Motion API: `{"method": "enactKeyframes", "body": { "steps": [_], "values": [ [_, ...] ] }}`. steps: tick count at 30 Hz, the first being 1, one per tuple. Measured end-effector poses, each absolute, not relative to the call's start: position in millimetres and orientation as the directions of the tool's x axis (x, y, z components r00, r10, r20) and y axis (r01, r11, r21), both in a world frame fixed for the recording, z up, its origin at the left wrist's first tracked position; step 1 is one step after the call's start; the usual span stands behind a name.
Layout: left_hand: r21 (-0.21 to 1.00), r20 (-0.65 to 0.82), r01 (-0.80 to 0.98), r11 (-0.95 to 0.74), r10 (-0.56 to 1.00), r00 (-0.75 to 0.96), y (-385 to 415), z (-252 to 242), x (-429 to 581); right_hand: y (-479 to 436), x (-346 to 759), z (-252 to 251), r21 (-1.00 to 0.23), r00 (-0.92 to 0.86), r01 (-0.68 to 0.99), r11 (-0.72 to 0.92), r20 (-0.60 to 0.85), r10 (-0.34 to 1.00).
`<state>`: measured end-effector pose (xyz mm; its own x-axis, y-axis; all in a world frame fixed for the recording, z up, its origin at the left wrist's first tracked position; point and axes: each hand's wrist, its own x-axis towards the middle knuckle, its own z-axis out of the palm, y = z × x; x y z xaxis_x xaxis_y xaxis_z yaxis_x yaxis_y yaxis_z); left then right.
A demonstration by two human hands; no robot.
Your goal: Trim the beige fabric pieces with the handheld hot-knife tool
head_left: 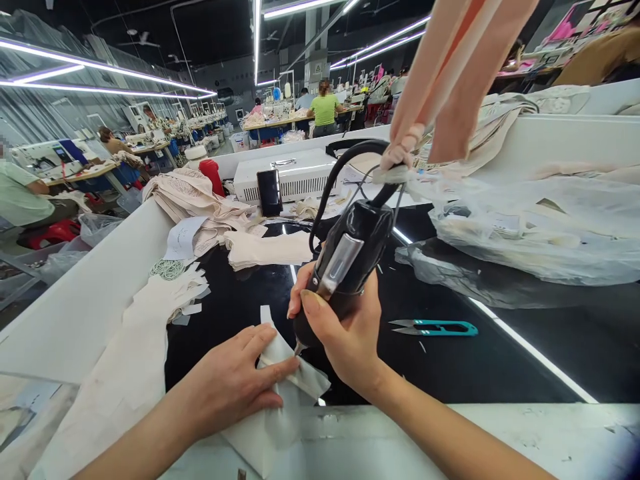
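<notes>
My right hand (345, 327) is closed around a black corded hand tool (345, 247) with a silver lever on its side. The tool tilts down to the left, and its metal tip meets a pale fabric piece (283, 390) beside my left index fingertip. My left hand (237, 373) lies open over that fabric, fingers stretched out and pressing it to the black tabletop (425, 373). The fabric hangs over the near edge. Peach fabric strips (425, 87) hold the tool from above, knotted near its cord.
Teal thread snips (435, 327) lie right of the tool. Cream fabric pieces (135, 347) are stacked at left, and another stack (270, 248) sits farther back. A phone (270, 192) leans against a white machine box (290, 170). Clear plastic bags (540, 227) fill the right side.
</notes>
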<state>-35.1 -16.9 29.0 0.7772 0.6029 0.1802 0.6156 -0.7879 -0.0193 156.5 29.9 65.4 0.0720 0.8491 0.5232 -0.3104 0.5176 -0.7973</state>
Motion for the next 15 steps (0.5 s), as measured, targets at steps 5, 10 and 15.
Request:
{"method": "enactKeyframes", "body": {
  "steps": [5,10,15],
  "values": [
    [0.014,0.197,0.613,-0.790,0.603,0.773,-16.8,27.5,-35.3,34.2,154.5,66.2,-0.793,0.091,-0.307,0.527,0.527,0.845],
    [0.032,0.204,0.624,-0.781,0.616,0.761,-17.4,26.8,-33.3,38.3,150.7,67.1,-0.769,0.089,-0.331,0.548,0.552,0.829],
    [0.051,0.207,0.631,-0.774,0.626,0.752,-18.1,27.8,-33.0,39.3,149.8,67.2,-0.787,0.075,-0.291,0.544,0.548,0.833]
  ]
}}
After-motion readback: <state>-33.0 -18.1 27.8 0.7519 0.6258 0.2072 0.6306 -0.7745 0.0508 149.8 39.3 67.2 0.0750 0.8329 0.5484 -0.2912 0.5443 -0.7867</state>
